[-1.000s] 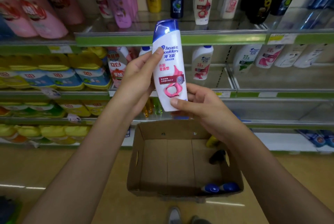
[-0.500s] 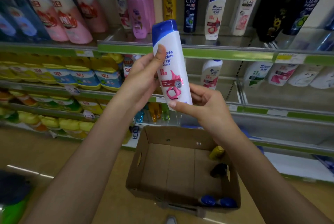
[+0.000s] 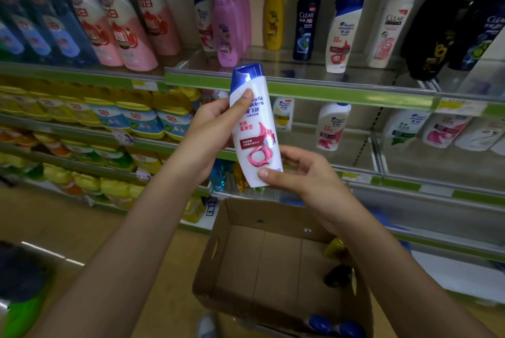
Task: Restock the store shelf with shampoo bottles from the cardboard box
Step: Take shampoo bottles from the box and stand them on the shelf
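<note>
The left hand (image 3: 210, 130) has its thumb pressed flat across the front label near the top of a white shampoo bottle (image 3: 255, 130), its fingers curled round the back, so the upper half is clamped between them. The right hand (image 3: 303, 173) pinches the bottle's lower end — thumb (image 3: 273, 175) laid across the bottom front edge, the other fingers bent behind the base. Held this way by both hands, the bottle stands nearly upright with its blue cap (image 3: 247, 75) tilted a little to the left, label with a pink swirl facing the camera. It hangs in the air in front of the shelves, its cap level with the green edge strip of the shelf (image 3: 341, 94) that carries other shampoo: a pink bottle (image 3: 226, 29), a yellow one (image 3: 273, 19), a dark Clear bottle (image 3: 306, 23) and a white blue-capped bottle (image 3: 344, 31). One level lower, behind and right of the held bottle, stand more white bottles (image 3: 332, 126), well apart from each other. Directly below the hands sits the open cardboard box (image 3: 232, 255) on the floor — mostly bare inside, with two blue caps (image 3: 333, 326) showing at its near right corner and a yellow and a dark shape along its right wall, partly hidden by the right forearm. To the left, shelves hold pink and blue refill pouches (image 3: 117, 29) and yellow-lidded packs (image 3: 142, 116).
</note>
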The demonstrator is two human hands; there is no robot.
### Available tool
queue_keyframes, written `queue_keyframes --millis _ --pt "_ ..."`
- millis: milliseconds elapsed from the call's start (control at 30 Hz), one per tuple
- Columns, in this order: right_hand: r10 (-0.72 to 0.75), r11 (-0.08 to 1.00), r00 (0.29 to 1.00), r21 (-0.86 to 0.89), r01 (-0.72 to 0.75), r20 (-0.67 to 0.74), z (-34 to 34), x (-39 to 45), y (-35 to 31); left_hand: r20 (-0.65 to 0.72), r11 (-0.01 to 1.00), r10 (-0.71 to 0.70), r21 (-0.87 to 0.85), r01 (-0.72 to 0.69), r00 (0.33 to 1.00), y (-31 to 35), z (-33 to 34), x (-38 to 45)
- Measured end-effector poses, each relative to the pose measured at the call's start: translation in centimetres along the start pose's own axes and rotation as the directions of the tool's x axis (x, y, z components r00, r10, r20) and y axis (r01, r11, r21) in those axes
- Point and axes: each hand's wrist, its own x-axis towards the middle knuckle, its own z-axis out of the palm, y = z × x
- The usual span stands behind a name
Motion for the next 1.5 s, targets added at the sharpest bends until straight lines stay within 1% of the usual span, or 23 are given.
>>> queue_keyframes --millis 133,333,533,633,767,933,1033,1200,1300,1500 --pt "0.023 0.999 1.000 0.029 -0.023 -0.009 1.5 2.7 0.9 -0.016 0.999 0.000 0.049 0.001 1.000 -0.8 -2.5 1.8" --pt "0.039 0.998 0.999 0.042 -0.037 -0.038 5.3 9.5 2.0 -0.014 0.996 0.012 0.091 -0.010 1.000 -1.5 -8.3 7.1" --pt "0.052 0.992 0.996 0.122 -0.042 -0.078 9.2 17.5 1.8 -0.018 0.990 0.103 0.094 -0.101 0.995 -0.6 -14.2 13.4" --pt "0.041 0.994 0.994 0.103 -0.031 -0.100 10.8 21.0 1.5 -0.016 0.984 0.142 0.107 -0.140 0.990 -0.1 -16.8 16.0" --pt "0.042 0.995 0.989 0.091 -0.030 -0.139 12.5 24.8 1.3 0.008 0.981 0.153 0.123 -0.153 0.988 0.2 -19.5 19.3" --pt "0.041 0.999 0.985 0.031 -0.036 -0.166 13.8 27.6 1.3 0.033 0.977 0.168 0.132 -0.170 0.985 -0.3 -21.6 22.0" --pt "0.027 1.000 0.976 0.020 -0.023 -0.217 13.8 28.2 1.5 0.074 0.973 0.189 0.120 -0.196 0.979 -0.4 -21.5 23.0" --pt "0.008 1.000 0.949 -0.009 -0.012 -0.314 11.8 26.8 1.1 0.174 0.973 0.197 0.083 -0.213 0.965 -0.4 -18.6 24.0" --pt "-0.001 1.000 0.929 -0.023 -0.008 -0.369 10.1 25.1 0.5 0.238 0.973 0.202 0.065 -0.223 0.950 -0.1 -16.0 23.9" --pt "-0.045 0.996 0.860 -0.085 0.002 -0.509 4.5 21.7 -0.2 0.369 0.958 0.238 0.063 -0.280 0.899 1.0 -9.0 23.7"
